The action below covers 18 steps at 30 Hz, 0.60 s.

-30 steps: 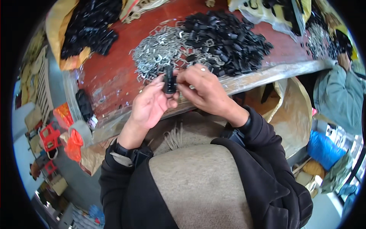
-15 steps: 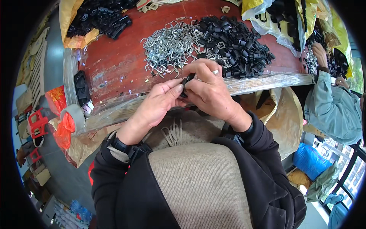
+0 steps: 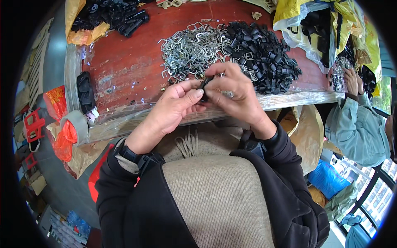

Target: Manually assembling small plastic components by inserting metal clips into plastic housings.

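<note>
Left hand (image 3: 178, 101) is pinched closed, a small black plastic part (image 3: 204, 96) being held between thumb and fingers. Its right side is met by the curled fingers of the right hand (image 3: 236, 91); whether they grip cannot be told. Held at the table's (image 3: 124, 62) near edge, the part looks narrow, partly covered, its long axis pointing roughly away from that edge. Beyond, bent metal clips (image 3: 188, 51) are heaped.

Downward fisheye view from head height
</note>
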### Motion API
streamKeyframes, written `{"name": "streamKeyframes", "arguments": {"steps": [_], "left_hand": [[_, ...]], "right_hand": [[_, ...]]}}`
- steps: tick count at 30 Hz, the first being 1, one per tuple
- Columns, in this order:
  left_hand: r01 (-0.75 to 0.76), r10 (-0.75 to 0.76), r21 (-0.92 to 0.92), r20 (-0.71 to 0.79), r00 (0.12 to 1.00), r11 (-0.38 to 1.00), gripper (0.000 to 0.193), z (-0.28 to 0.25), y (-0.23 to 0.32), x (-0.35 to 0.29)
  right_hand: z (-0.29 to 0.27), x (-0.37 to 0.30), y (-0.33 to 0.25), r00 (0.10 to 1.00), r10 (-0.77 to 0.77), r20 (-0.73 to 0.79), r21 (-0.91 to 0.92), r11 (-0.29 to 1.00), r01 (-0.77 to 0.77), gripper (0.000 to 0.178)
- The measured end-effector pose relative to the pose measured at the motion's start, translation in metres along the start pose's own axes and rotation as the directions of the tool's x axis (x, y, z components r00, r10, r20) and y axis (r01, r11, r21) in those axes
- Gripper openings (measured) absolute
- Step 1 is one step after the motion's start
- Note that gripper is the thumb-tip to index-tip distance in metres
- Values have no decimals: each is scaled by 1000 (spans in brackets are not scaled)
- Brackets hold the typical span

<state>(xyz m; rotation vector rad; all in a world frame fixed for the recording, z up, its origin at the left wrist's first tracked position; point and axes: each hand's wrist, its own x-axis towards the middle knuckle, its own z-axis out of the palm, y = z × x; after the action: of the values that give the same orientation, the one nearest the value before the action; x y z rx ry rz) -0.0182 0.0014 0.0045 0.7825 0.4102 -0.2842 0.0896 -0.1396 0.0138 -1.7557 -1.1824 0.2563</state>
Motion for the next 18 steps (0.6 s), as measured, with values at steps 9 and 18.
{"name": "streamKeyframes", "arguments": {"steps": [9,18], "left_hand": [[-124,120,-65,-61,991,990,27,-8,5,-7],[-175,167,-112,-71,983,978,24,-7,1,-11]], "right_hand": [[6,16,40,998,9,66,-688,724,39,14],[-2,15,29,983,25,-182,-333,939,-86,8]]}}
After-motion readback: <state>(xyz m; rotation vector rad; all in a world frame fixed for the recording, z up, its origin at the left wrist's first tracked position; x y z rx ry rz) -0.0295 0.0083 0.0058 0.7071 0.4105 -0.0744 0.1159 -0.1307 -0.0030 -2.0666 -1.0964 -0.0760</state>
